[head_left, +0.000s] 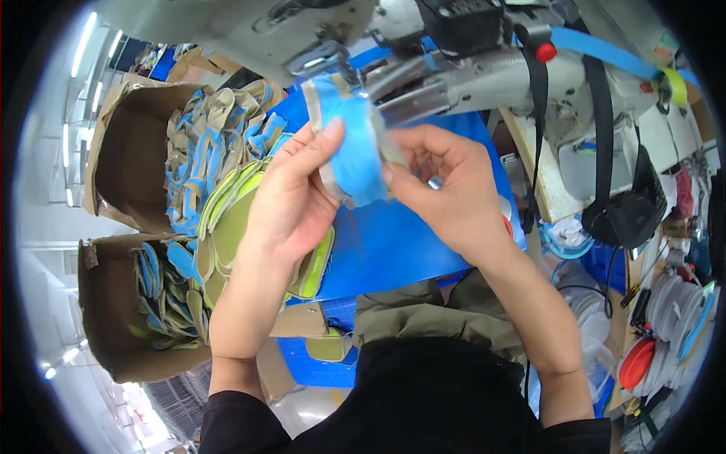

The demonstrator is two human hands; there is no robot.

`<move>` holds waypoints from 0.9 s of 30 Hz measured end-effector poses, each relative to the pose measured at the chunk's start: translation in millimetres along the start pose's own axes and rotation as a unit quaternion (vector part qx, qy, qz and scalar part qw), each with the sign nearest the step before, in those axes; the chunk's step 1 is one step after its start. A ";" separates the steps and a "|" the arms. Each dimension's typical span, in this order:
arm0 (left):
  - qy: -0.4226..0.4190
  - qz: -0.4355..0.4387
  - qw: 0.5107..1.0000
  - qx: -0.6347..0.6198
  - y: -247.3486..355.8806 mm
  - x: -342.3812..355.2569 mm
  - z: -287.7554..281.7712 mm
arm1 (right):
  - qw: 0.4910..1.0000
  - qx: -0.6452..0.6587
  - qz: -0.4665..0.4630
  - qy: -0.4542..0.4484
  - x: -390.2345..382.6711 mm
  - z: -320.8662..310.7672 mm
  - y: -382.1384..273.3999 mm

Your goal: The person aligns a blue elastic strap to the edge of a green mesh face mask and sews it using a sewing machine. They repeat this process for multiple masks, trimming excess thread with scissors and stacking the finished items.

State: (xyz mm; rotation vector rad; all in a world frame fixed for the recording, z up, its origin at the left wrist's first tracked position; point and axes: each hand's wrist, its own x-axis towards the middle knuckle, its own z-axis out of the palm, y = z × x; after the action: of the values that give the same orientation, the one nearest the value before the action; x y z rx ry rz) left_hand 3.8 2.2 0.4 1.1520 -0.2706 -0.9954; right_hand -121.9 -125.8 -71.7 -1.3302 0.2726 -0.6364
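A curved blue fabric piece with beige edges (355,159), much like a shoe upper, is held up between my two hands under the sewing machine head (325,64). My left hand (291,197) grips its left side, thumb lying on the blue face. On the right edge, my right hand (450,189) pinches the cloth between thumb and fingers. A small shiny metal object (435,182) shows at the right-hand fingers; its kind is unclear. Just left of my left forearm lies a stack of olive-green sole-shaped pieces with lime edges (234,219).
Blue and beige fabric pieces (200,163) are heaped beside an upper cardboard box (113,144). A lower box (106,310) holds green and blue pieces. The blue tabletop (408,242) lies beneath my hands. Tape rolls (669,310) are stacked at right; black straps (601,129) hang from the machine.
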 end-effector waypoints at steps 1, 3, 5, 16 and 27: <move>0.006 -0.025 1.000 -0.016 1.9 -0.2 -1.3 | 1.000 0.013 -0.004 -0.001 -0.1 0.4 0.9; 0.013 -0.057 0.997 -0.042 3.9 0.0 -2.9 | 0.999 0.032 -0.014 -0.007 0.6 0.8 1.7; 0.011 -0.058 0.998 -0.011 2.3 0.7 -7.9 | 0.999 0.043 0.002 -0.013 -1.1 0.1 1.6; 0.036 0.014 0.998 0.059 -2.1 17.8 1.8 | 0.999 0.032 -0.005 -0.039 0.9 -3.0 14.3; 0.044 0.002 0.997 0.063 8.7 24.0 11.9 | 0.994 0.099 0.034 -0.031 -4.0 2.3 1.5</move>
State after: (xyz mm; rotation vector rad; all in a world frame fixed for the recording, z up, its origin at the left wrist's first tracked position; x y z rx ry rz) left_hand 14.2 -23.4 5.8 1.3065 -0.2680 -0.9304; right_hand -123.5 -121.5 -73.2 -1.1430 0.1977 -0.5492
